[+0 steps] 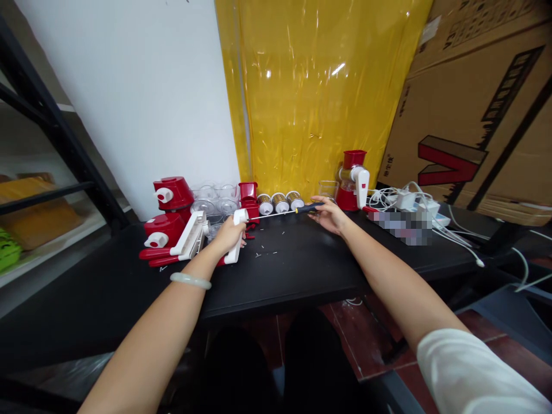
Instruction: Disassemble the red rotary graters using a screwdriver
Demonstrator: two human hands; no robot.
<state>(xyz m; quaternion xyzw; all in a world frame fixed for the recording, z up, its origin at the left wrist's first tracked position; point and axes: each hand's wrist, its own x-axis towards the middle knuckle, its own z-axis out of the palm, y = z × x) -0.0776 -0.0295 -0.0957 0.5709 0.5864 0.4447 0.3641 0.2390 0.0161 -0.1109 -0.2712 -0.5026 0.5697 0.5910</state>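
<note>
Head view: our left hand (230, 233) grasps a crank (233, 252), our right hand (328, 215) a screwdriver (307, 207); right of the crank, 1 grater (347, 196) looks assembled, while screws (258, 255) lie loose.

White crank (233, 252), navy-and-yellow screwdriver (305, 209)

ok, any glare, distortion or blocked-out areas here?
Head view: bright glare on the yellow curtain; head view: apparent wide-angle stretch, with the black shelf post leaning steeply; head view: a pixelated patch near the white cables; head view: screwdriver reasonably sharp.
</note>
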